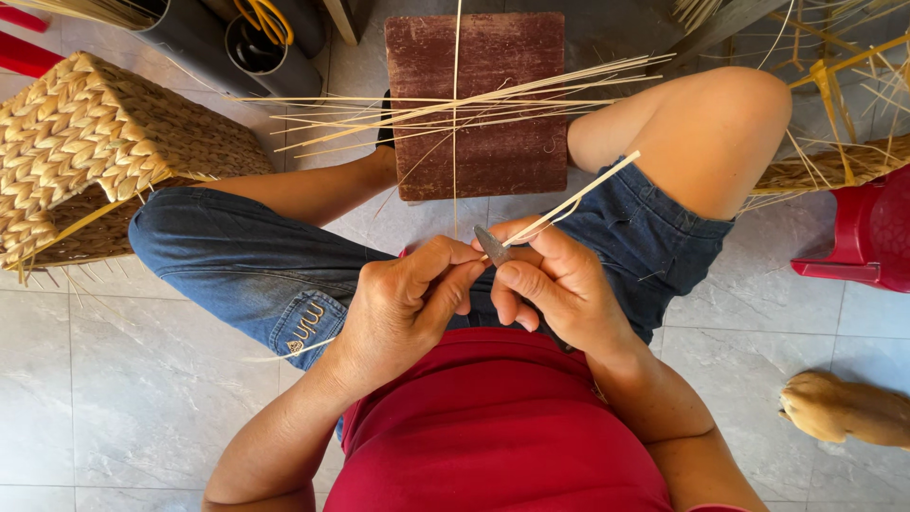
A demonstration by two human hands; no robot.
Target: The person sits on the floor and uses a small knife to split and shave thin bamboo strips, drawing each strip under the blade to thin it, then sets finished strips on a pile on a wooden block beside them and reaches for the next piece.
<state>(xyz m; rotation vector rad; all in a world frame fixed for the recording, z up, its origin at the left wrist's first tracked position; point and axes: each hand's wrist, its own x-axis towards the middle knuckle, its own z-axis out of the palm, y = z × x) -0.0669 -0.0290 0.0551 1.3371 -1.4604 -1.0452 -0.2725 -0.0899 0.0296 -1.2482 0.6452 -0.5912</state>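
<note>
My right hand [559, 284] grips a small knife with a grey blade [491, 245], its point up and to the left. A thin pale bamboo strip [588, 190] rests against the blade and runs up to the right over my knee. My left hand [408, 303] pinches the strip's near end right beside the blade, thumb touching the right hand's fingers. Both hands sit over my lap, above a red shirt and blue denim shorts.
A dark red wooden block [479, 142] stands on the tiled floor ahead, with several loose strips [445, 109] lying across it. A woven basket [85, 152] sits at left, red plastic furniture [867, 237] at right, an animal's paw [839, 408] at lower right.
</note>
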